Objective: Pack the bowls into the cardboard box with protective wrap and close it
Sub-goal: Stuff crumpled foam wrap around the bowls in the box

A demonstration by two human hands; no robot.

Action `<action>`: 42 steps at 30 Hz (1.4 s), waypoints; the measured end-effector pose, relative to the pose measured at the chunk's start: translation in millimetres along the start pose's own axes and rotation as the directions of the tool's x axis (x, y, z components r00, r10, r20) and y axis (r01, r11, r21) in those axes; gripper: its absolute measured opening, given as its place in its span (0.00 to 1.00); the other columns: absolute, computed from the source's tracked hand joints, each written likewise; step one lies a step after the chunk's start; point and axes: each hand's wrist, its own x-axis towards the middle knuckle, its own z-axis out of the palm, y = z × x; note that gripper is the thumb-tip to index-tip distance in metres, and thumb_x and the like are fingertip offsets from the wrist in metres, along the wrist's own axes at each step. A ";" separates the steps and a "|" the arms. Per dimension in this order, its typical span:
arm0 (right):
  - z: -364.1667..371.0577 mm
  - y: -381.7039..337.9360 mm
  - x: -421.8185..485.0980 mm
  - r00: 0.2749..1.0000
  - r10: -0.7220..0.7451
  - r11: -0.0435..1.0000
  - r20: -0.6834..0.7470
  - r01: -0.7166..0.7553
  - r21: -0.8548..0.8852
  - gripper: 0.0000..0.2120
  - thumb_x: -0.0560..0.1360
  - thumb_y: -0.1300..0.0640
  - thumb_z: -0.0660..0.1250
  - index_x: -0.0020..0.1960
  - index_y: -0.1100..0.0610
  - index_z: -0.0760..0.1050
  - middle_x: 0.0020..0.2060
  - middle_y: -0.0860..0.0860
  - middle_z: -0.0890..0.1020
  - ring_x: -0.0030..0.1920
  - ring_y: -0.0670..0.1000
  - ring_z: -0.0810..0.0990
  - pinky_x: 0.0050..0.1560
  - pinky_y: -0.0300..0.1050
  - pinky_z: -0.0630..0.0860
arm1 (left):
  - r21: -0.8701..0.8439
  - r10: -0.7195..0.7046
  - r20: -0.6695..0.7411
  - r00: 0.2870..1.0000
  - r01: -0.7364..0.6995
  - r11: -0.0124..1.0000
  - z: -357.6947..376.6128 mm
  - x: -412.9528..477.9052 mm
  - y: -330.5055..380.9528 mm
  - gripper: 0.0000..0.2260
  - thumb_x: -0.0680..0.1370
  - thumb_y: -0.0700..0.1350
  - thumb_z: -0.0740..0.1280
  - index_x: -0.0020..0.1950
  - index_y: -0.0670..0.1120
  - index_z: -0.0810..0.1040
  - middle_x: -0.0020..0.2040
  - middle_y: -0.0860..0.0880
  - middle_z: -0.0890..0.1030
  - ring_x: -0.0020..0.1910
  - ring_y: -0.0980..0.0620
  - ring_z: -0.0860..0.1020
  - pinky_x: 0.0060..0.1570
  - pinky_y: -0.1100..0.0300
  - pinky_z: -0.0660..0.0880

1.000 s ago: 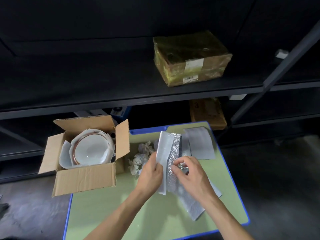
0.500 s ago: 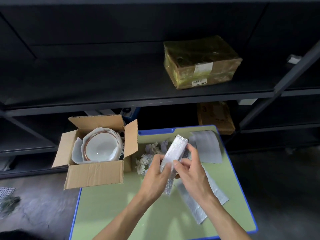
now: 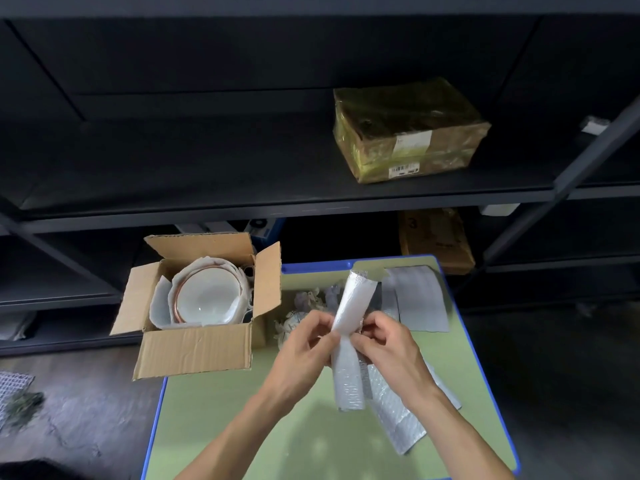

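You held a folded strip of bubble wrap [image 3: 354, 306] upright over the green table [image 3: 242, 427]. Both hands pinched it near its middle: your left hand [image 3: 304, 341] had fingers and thumb curled on its left edge, and your right hand [image 3: 388, 344] gripped the right edge the same way.

The cardboard box [image 3: 197, 351] stood at the table's far left corner, partly past the edge, with all four flaps open. The bowls [image 3: 204, 301] sat inside it, nested in white foam sheet [image 3: 160, 306]. How many bowls there were could not be told. The box's right flap [image 3: 266, 278] stood up between the bowls and your hands. A wad of crumpled paper [image 3: 298, 304] lay on the table between the box and the strip, just beyond your left hand.

A second bubble wrap sheet [image 3: 398, 420] lay flat under your right wrist, and a grey sheet [image 3: 419, 299] rested near the table's far right corner. On the dark shelf [image 3: 173, 202] beyond sat a taped parcel [image 3: 408, 129], well apart from the table.
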 end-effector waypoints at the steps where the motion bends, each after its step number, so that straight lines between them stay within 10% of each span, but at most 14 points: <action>1: -0.1 -1.0 -0.2 1.000 0.012 1.000 0.015 -0.012 0.021 0.05 0.75 0.62 0.70 0.49 0.54 0.79 0.42 0.55 0.85 0.47 0.60 0.84 0.46 0.50 0.81 | -0.015 0.001 0.009 1.000 -0.001 1.000 -1.4 -0.3 0.8 0.06 0.81 0.38 0.64 0.54 0.46 0.77 0.43 0.49 0.82 0.43 0.52 0.81 0.44 0.57 0.79; 5: -0.6 -2.7 1.6 0.998 0.019 0.999 0.057 -0.021 0.031 0.09 0.71 0.61 0.71 0.50 0.52 0.80 0.44 0.56 0.84 0.47 0.61 0.82 0.48 0.57 0.79 | -0.033 -0.003 0.029 1.000 0.003 0.999 -4.8 -0.5 3.2 0.13 0.78 0.33 0.63 0.57 0.48 0.77 0.39 0.46 0.79 0.38 0.49 0.80 0.39 0.55 0.79; 12: -0.8 -11.7 3.3 0.990 0.029 0.996 0.136 -0.040 0.083 0.07 0.78 0.62 0.68 0.45 0.53 0.82 0.38 0.47 0.82 0.39 0.46 0.78 0.38 0.36 0.72 | 0.017 0.026 -0.051 0.998 -0.026 1.000 -1.1 -2.6 0.1 0.09 0.79 0.33 0.63 0.48 0.48 0.74 0.44 0.48 0.82 0.42 0.42 0.81 0.35 0.55 0.78; 17: 1.3 -15.7 1.1 0.918 0.186 0.966 0.350 -0.236 0.104 0.14 0.80 0.39 0.62 0.61 0.43 0.77 0.54 0.51 0.84 0.47 0.53 0.83 0.46 0.50 0.81 | 0.295 0.181 -0.174 0.968 -0.124 0.948 -2.6 -1.0 -3.1 0.12 0.77 0.35 0.63 0.45 0.53 0.71 0.40 0.55 0.77 0.39 0.50 0.72 0.38 0.56 0.71; 24: 1.4 -9.6 6.0 0.941 0.136 0.984 0.311 -0.164 0.064 0.17 0.77 0.60 0.70 0.61 0.43 0.76 0.41 0.54 0.77 0.38 0.49 0.77 0.40 0.41 0.75 | 0.256 0.126 -0.098 0.987 -0.098 0.962 -5.5 -7.9 1.9 0.12 0.77 0.35 0.64 0.48 0.53 0.73 0.46 0.57 0.79 0.43 0.51 0.76 0.42 0.57 0.73; 35: 1.3 -7.0 2.7 0.969 0.137 0.987 0.206 -0.150 0.050 0.21 0.71 0.48 0.69 0.63 0.34 0.74 0.61 0.46 0.81 0.63 0.47 0.78 0.67 0.53 0.73 | 0.092 0.080 -0.058 0.995 -0.075 0.993 -8.2 -12.4 5.7 0.13 0.77 0.41 0.71 0.58 0.55 0.77 0.51 0.61 0.78 0.37 0.55 0.74 0.44 0.66 0.74; 42: 15.5 -21.8 -7.0 0.909 -0.025 0.997 0.417 -0.009 0.080 0.17 0.81 0.63 0.65 0.66 0.48 0.76 0.56 0.51 0.84 0.54 0.54 0.83 0.51 0.50 0.81 | -0.010 0.130 -0.195 0.972 -0.134 0.991 -24.1 -15.4 7.2 0.15 0.77 0.47 0.71 0.63 0.58 0.76 0.41 0.55 0.76 0.39 0.56 0.74 0.44 0.63 0.75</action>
